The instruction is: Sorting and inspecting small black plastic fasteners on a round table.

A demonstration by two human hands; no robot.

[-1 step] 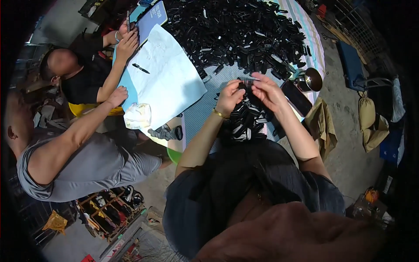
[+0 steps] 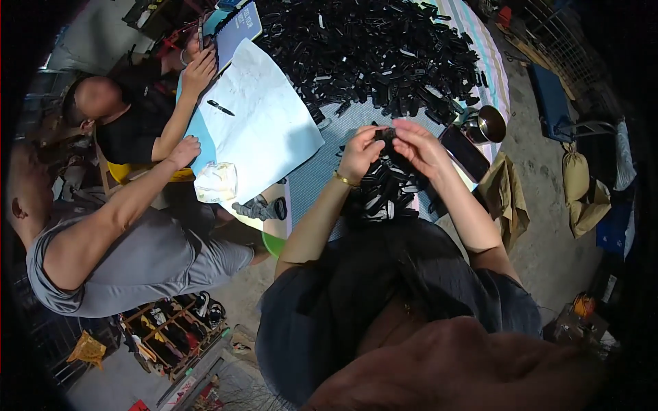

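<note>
Between my hands is a small black plastic piece (image 2: pixel 386 135), partly covered by fingers. My left hand (image 2: pixel 360 156) pinches it from the left, thumb and forefinger closed. From the right, my right hand (image 2: pixel 421 148) has its fingertips closed on the same piece. Below them, close to my body, lies a smaller heap of black pieces (image 2: pixel 387 188), some with pale streaks. Farther off, a broad pile of similar black parts (image 2: pixel 370 55) covers much of the table. The exact kind of the pieces is too small to make out.
On the right edge of the table are a dark phone (image 2: pixel 465 154) and a metal cup (image 2: pixel 491 125). To the left lie a large white sheet (image 2: pixel 267 116), a pen (image 2: pixel 221 107), a notebook (image 2: pixel 238 33) and a white packet (image 2: pixel 216 182). Two other people sit at the left; one holds a phone.
The fingers of my right hand have closed in toward my left hand. The black piece now shows more clearly between them.
</note>
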